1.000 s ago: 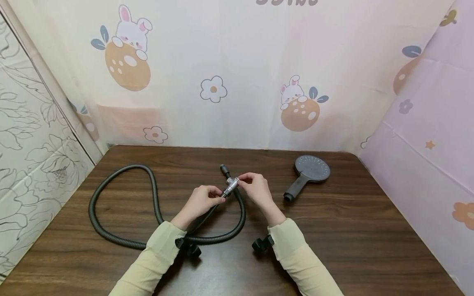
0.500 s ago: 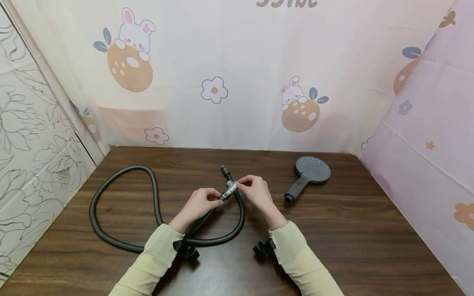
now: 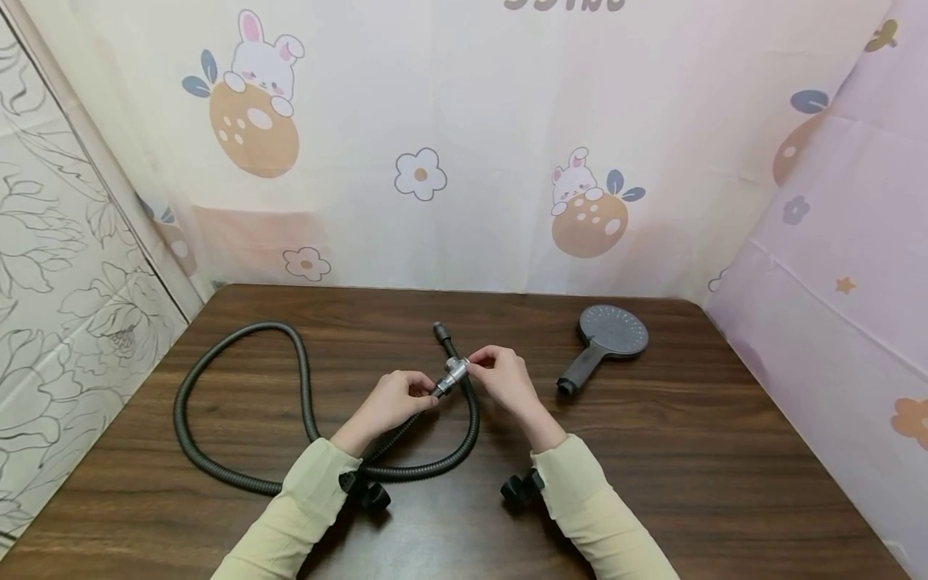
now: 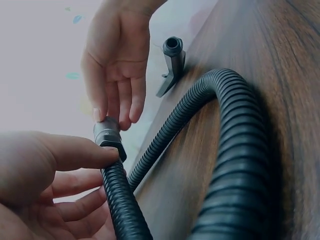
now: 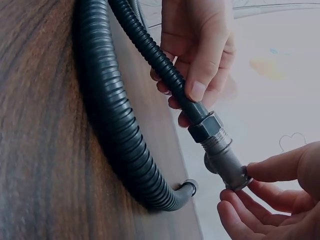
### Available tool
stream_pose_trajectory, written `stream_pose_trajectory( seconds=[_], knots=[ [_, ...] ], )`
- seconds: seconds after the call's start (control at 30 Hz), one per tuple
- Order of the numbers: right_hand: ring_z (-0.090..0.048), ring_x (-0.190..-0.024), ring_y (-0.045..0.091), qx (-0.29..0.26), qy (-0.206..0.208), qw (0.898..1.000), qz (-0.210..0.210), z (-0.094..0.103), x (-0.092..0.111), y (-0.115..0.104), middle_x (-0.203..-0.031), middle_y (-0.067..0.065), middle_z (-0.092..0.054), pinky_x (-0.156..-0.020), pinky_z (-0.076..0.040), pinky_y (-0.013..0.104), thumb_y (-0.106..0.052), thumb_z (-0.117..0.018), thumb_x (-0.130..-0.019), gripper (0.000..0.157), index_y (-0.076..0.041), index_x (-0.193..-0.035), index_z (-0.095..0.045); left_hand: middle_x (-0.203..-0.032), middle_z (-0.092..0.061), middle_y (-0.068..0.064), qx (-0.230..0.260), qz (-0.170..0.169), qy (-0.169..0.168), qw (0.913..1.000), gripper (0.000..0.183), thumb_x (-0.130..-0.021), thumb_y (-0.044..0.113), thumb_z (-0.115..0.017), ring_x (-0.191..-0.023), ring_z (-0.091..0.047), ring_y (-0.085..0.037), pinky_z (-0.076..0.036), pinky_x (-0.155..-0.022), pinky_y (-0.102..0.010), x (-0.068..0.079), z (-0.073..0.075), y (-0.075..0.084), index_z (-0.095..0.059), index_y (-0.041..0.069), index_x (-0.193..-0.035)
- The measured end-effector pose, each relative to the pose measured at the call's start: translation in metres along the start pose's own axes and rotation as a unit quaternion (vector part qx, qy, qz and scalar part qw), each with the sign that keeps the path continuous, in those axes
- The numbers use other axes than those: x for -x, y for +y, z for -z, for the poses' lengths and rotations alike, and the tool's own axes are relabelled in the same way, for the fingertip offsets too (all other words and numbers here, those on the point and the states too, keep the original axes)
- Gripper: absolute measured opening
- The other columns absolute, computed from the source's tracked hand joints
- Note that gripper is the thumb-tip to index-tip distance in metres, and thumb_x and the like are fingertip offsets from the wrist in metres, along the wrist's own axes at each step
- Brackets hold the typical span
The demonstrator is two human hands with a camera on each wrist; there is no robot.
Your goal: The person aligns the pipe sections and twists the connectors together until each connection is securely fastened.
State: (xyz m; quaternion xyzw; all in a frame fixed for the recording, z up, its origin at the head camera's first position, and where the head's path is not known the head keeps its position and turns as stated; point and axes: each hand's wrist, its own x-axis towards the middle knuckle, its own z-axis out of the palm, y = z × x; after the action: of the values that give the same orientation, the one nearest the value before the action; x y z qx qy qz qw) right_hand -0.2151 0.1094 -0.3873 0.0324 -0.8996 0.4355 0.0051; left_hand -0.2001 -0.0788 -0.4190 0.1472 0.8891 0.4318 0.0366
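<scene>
A long black ribbed shower hose loops across the brown table. At the hose end held up in the middle, a black hex nut sits on the threads of a silver metal tee fitting; some thread shows beside the nut. My left hand pinches the hose just behind this nut, thumb on top. With thumb and fingertips, my right hand holds the fitting's far end. The other hose end lies just beyond the fitting, pointing toward the back.
A grey shower head lies at the back right of the table, its spray face up and its handle toward the middle. On the left, a wide hose loop covers the table. A printed curtain hangs behind the back edge.
Both hands and the fitting have shifted slightly toward me. The grips stay on the hose end and the fitting; the shower head has not moved.
</scene>
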Motion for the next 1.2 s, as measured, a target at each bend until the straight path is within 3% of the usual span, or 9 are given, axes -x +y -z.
stream_pose_trajectory(
  seconds=[0.6,0.97,1.2],
  knots=[
    [-0.06,-0.084,0.017,0.025,-0.053,0.998,0.027,-0.009,-0.002,0.0,-0.093,0.005,-0.067,-0.069,-0.046,0.029,-0.018,-0.061,-0.086,0.018,-0.007,-0.099,-0.067,-0.071,-0.064,0.004,-0.047,0.026,0.011,0.9985,0.007,-0.076,0.015,-0.071,-0.066,-0.053,-0.007,-0.043,-0.062,-0.024,0.001,0.008,-0.003,-0.07,0.011,-0.081],
    [-0.059,-0.085,0.017,0.054,-0.092,0.994,0.024,-0.013,0.0,0.002,-0.097,0.006,-0.066,-0.068,-0.046,0.029,-0.019,-0.058,-0.089,0.02,-0.007,-0.103,-0.066,-0.073,-0.066,0.004,-0.063,0.045,-0.002,0.997,0.007,-0.076,0.014,-0.07,-0.067,-0.054,-0.007,-0.043,-0.062,-0.025,0.0,0.011,-0.009,-0.07,0.011,-0.082],
    [-0.057,-0.074,0.014,0.068,-0.092,0.993,0.034,-0.014,0.002,0.002,-0.093,0.006,-0.066,-0.065,-0.045,0.027,-0.018,-0.059,-0.088,0.02,-0.005,-0.102,-0.066,-0.071,-0.065,0.004,-0.075,0.042,-0.002,0.9963,0.006,-0.074,0.012,-0.071,-0.065,-0.052,-0.007,-0.042,-0.061,-0.024,0.002,0.013,-0.009,-0.071,0.011,-0.08]
  ],
)
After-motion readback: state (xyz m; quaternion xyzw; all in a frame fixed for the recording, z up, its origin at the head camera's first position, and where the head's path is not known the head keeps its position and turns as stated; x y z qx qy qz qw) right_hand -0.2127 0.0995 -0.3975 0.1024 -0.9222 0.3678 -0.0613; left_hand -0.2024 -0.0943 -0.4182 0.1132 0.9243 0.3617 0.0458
